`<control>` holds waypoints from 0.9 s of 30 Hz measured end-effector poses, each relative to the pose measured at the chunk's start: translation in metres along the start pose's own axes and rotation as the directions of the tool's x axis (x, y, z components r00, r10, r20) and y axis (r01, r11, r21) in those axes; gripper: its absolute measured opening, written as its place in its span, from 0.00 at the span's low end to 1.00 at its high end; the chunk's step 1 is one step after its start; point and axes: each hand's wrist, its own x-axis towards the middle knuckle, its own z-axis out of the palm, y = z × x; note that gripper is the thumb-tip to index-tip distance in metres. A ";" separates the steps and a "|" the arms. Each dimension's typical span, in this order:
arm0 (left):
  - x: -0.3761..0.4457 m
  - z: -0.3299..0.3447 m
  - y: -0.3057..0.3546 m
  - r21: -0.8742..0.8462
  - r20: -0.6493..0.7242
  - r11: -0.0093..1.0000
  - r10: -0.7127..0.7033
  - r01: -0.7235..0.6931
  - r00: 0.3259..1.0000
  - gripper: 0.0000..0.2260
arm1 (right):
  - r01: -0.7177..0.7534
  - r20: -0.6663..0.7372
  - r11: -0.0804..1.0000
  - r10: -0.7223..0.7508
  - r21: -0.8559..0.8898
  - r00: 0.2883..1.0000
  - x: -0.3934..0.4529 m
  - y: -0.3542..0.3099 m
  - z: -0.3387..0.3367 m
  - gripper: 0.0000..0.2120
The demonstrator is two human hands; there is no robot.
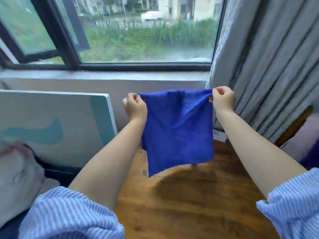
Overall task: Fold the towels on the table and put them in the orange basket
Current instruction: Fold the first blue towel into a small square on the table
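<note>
A blue towel (pixel 177 130) hangs in the air above the wooden table (pixel 189 204), held up by its two top corners. My left hand (pixel 135 106) pinches the top left corner. My right hand (pixel 222 99) pinches the top right corner. The cloth droops between them and its lower edge ends just above the tabletop, where it casts a dark shadow. No orange basket is in view.
A window (pixel 138 31) and sill lie straight ahead, with grey curtains (pixel 267 66) at the right. A white and teal panel (pixel 51 123) leans at the left, with a pale cushion (pixel 17 176) below it. A small white box (pixel 219 135) sits at the table's far edge.
</note>
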 end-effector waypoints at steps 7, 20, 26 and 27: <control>0.012 -0.012 -0.016 -0.049 0.091 0.998 -0.044 0.048 0.995 0.11 | 0.012 -0.088 0.999 -0.009 0.033 0.996 -0.007 -0.003 -0.031 0.15; -0.083 -0.045 -0.157 0.768 0.529 0.620 -0.476 -0.159 0.702 0.11 | -0.193 0.148 0.595 0.476 -0.780 0.867 -0.120 0.161 -0.094 0.13; -0.122 -0.065 -0.202 0.825 0.561 0.479 -0.627 -0.300 0.540 0.12 | -0.129 0.128 0.337 0.643 -0.933 0.755 -0.184 0.197 -0.121 0.09; -0.128 -0.070 -0.211 0.828 0.561 0.459 -0.652 -0.323 0.510 0.12 | -0.127 0.111 0.292 0.678 -0.948 0.727 -0.198 0.204 -0.125 0.10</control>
